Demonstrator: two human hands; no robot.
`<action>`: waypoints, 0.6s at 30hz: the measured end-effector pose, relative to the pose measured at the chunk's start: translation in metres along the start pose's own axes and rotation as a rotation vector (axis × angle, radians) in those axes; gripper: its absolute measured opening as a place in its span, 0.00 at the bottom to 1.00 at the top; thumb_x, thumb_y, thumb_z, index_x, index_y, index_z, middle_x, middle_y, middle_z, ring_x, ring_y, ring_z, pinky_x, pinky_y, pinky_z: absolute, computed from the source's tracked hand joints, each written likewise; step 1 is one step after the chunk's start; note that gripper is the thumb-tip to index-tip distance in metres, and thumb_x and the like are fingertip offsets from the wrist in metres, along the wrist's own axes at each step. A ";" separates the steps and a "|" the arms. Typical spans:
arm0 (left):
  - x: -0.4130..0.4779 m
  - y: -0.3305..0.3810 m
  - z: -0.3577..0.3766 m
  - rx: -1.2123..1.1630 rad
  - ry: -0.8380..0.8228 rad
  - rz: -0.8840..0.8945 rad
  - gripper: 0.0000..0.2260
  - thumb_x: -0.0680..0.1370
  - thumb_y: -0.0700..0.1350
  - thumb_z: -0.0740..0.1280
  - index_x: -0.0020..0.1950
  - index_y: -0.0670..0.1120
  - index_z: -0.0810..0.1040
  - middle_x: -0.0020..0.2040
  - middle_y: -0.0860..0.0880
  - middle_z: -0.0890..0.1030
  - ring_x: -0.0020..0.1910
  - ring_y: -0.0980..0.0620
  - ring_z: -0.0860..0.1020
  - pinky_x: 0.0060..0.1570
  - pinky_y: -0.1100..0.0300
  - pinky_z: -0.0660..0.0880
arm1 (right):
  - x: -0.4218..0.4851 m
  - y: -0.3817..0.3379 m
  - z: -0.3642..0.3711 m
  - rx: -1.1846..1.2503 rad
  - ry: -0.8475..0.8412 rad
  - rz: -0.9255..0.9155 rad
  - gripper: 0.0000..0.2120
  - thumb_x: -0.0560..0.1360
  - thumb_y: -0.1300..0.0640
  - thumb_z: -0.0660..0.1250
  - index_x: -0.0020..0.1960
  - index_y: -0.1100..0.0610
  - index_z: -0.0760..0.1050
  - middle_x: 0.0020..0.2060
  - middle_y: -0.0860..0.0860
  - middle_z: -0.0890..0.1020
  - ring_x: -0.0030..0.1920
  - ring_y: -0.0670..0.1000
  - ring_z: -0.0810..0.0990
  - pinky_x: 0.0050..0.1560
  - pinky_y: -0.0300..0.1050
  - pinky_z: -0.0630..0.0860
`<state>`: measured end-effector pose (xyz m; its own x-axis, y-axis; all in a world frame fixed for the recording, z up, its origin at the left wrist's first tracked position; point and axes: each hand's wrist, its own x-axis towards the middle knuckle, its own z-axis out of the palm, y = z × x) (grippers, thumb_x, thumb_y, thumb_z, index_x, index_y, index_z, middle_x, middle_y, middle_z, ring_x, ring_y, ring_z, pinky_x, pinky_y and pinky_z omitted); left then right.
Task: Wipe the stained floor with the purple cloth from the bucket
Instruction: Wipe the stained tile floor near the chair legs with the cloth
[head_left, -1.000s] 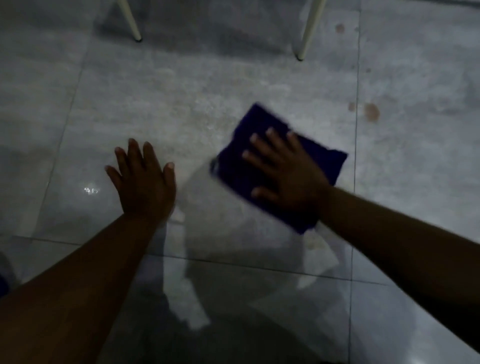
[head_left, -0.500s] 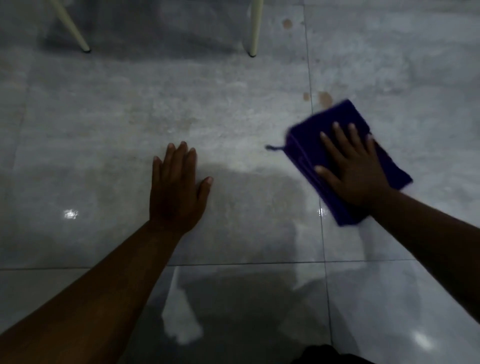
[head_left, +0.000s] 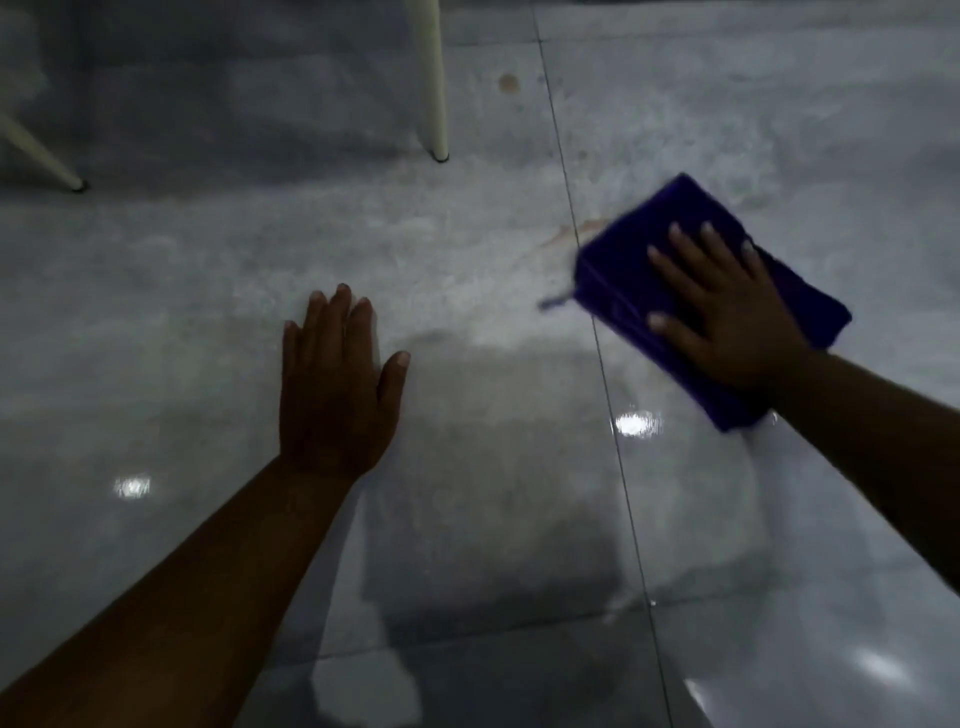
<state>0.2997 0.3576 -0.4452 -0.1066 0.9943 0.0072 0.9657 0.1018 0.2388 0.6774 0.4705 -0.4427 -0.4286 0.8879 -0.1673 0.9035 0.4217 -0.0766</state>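
A folded purple cloth (head_left: 623, 280) lies flat on the grey tiled floor (head_left: 467, 519) at the right. My right hand (head_left: 727, 322) presses down on it with fingers spread, covering its middle. A smeared brown stain (head_left: 576, 231) shows on the tile joint just left of the cloth's far corner. Another round brown stain (head_left: 509, 83) sits farther back. My left hand (head_left: 337, 395) rests flat on the floor at the centre left, fingers together, holding nothing. No bucket is in view.
Two pale furniture legs stand at the back: one upright leg (head_left: 434, 88) near the centre and one slanted leg (head_left: 36, 156) at the far left. The near floor is glossy and reflects lights.
My right hand has slid the cloth from the middle of the floor to the right, across the tile joint and over the brown spots, which now look smeared. The view has shifted too.
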 end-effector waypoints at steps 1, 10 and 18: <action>0.007 0.004 0.002 0.001 0.013 0.009 0.28 0.80 0.56 0.54 0.74 0.40 0.63 0.76 0.39 0.63 0.77 0.39 0.57 0.75 0.39 0.55 | 0.030 -0.006 -0.004 0.018 0.018 0.079 0.36 0.76 0.30 0.42 0.79 0.45 0.47 0.80 0.52 0.50 0.80 0.59 0.47 0.76 0.67 0.47; 0.066 0.011 0.014 0.051 -0.030 -0.054 0.29 0.79 0.58 0.50 0.75 0.42 0.60 0.78 0.40 0.59 0.78 0.40 0.55 0.75 0.39 0.54 | 0.062 -0.096 0.004 -0.143 -0.058 -0.543 0.33 0.78 0.32 0.48 0.79 0.43 0.48 0.80 0.48 0.48 0.80 0.55 0.42 0.77 0.61 0.40; 0.066 0.014 0.015 0.087 -0.074 -0.111 0.31 0.78 0.61 0.50 0.76 0.45 0.57 0.79 0.43 0.57 0.79 0.43 0.51 0.76 0.41 0.53 | 0.143 0.021 -0.025 0.057 0.022 0.031 0.35 0.74 0.28 0.40 0.77 0.41 0.46 0.80 0.49 0.53 0.80 0.56 0.49 0.76 0.66 0.48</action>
<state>0.3096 0.4248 -0.4556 -0.1986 0.9762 -0.0872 0.9663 0.2099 0.1489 0.6348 0.6105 -0.4437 -0.3995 0.9046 -0.1489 0.9149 0.3829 -0.1281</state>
